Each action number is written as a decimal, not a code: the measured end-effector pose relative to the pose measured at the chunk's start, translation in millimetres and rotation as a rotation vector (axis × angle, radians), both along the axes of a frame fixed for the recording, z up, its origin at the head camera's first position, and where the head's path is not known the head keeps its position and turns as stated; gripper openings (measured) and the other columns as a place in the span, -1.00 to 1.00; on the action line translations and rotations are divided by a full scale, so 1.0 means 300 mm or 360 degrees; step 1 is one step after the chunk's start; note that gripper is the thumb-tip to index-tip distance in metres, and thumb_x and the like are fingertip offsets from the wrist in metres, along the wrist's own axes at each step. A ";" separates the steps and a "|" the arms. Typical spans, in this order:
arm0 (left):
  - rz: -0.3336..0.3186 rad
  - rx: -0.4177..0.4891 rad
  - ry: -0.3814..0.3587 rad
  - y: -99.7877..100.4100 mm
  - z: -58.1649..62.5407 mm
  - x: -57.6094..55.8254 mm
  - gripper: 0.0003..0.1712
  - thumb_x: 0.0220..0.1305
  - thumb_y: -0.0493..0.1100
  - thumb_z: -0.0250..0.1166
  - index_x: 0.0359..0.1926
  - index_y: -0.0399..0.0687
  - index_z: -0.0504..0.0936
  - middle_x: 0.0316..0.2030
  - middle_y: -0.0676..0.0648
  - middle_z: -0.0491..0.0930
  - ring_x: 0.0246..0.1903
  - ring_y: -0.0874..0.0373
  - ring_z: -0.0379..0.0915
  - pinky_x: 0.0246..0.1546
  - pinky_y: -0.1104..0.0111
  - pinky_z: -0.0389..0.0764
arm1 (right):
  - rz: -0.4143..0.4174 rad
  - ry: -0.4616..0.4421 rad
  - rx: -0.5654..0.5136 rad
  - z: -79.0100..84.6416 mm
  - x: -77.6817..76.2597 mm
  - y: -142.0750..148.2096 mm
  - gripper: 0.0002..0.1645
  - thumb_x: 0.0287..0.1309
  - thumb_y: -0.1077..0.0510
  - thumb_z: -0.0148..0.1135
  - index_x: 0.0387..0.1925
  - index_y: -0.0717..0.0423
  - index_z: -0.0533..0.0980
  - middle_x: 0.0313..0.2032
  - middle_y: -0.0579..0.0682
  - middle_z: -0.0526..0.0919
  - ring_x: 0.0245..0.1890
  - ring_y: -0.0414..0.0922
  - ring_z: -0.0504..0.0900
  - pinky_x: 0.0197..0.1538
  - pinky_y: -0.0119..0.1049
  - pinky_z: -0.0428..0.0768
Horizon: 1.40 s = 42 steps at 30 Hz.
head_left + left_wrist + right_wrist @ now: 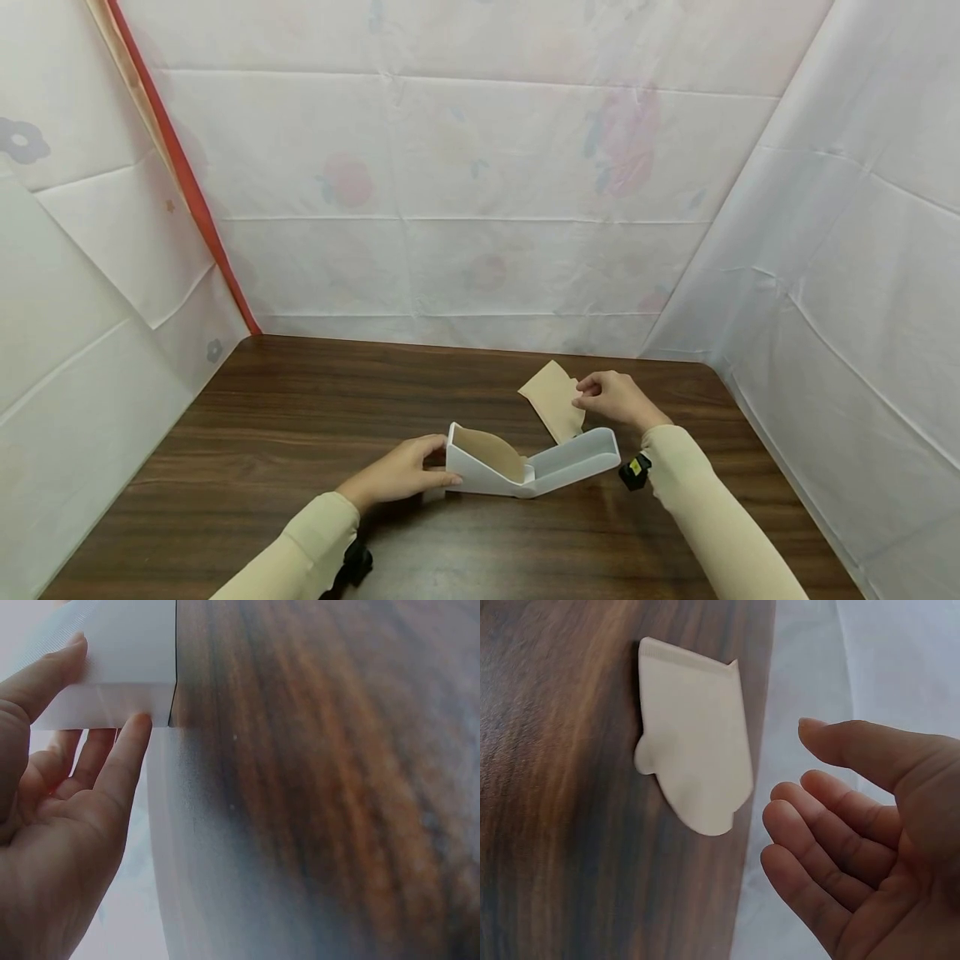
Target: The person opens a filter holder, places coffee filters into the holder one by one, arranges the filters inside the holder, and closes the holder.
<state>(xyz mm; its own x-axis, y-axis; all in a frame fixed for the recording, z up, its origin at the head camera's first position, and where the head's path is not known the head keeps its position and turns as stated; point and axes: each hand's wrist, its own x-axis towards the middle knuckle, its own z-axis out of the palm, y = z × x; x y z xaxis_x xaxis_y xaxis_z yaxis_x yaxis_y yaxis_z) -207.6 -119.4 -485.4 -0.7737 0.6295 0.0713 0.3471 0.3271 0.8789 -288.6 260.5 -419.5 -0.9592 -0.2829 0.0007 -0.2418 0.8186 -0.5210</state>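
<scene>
Head view: white hinged box (pixel 480 481) is gripped at its left end by the left hand (pixel 401 473), long axis left to right, opened lid (pixel 576 458) directed rightward, slightly away. Paper filter (pixel 551 400) is seen behind the lid, slanted far-left to near-right; the right hand (pixel 618 398) is held beside it, unclenched.

White box (pixel 478 477), tan paper (pixel 551 398), seemingly pink print (pixel 630 142).

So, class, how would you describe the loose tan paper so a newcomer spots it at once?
On the dark wooden table, find the open white box. Just beyond its lid, beside the right hand, lies a flat tan paper with one straight end and one rounded. Unlike the brown paper inside the box, it rests loose on the table.
</scene>
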 end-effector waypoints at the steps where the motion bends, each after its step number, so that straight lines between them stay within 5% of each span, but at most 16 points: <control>1: -0.0009 0.0010 0.0006 0.000 -0.001 0.000 -0.57 0.32 -0.03 0.40 0.14 -0.01 0.55 0.06 0.05 0.61 0.09 0.09 0.54 0.05 0.30 0.57 | -0.0005 -0.0007 0.0006 -0.009 -0.004 0.003 -0.59 0.23 0.08 0.39 -0.03 0.32 0.63 -0.29 -0.02 0.69 -0.25 -0.10 0.64 -0.11 -0.08 0.63; 30: 0.0014 -0.0010 0.0017 0.001 -0.014 -0.008 -0.59 0.29 0.00 0.42 0.10 0.03 0.57 0.03 0.11 0.62 0.07 0.13 0.54 0.05 0.29 0.57 | -0.0202 -0.0146 0.0036 -0.120 -0.057 0.002 -0.45 0.16 0.06 0.45 0.03 0.40 0.58 -0.16 0.12 0.65 -0.14 0.03 0.58 -0.01 -0.01 0.57; 42: 0.0015 -0.0001 0.0016 0.000 -0.012 -0.009 -0.59 0.29 -0.01 0.43 0.10 0.03 0.57 0.03 0.10 0.62 0.07 0.13 0.54 0.04 0.30 0.57 | -0.0328 -0.0184 0.0084 -0.157 -0.079 -0.005 -0.22 0.12 -0.04 0.48 0.12 0.53 0.47 -0.03 0.34 0.60 -0.04 0.19 0.57 0.03 0.08 0.55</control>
<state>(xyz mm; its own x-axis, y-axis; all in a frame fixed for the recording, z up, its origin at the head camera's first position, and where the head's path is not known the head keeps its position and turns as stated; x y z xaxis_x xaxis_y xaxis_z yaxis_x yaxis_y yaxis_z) -210.4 -119.4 -488.9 -0.7788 0.6223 0.0786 0.3526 0.3308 0.8754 -312.3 259.2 -466.7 -0.9895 -0.0778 -0.1221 -0.0080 0.8714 -0.4905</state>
